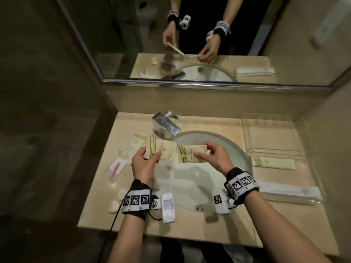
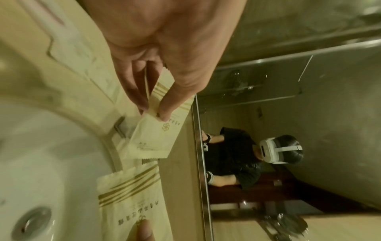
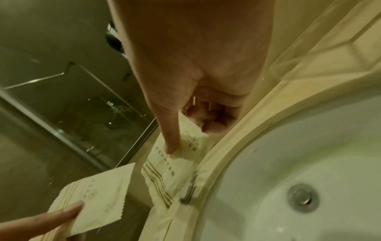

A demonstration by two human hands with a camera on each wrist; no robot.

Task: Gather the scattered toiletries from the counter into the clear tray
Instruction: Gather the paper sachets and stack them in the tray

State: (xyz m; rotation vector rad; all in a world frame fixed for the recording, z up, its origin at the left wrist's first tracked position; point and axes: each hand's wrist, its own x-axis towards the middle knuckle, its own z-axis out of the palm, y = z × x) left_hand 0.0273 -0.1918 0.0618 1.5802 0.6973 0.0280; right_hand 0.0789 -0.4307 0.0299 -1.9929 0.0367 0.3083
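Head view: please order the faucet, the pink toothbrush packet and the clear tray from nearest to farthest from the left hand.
From the left hand:
1. Pink toothbrush packet, just left of it on the counter.
2. Faucet, behind it, at the basin's far edge.
3. Clear tray, far right, across the basin.

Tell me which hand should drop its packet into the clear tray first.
Right. The right hand pinches its packet above the sink, nearer the clear tray at the counter's right end. The left hand holds its packet farther left and would probably have to cross over.
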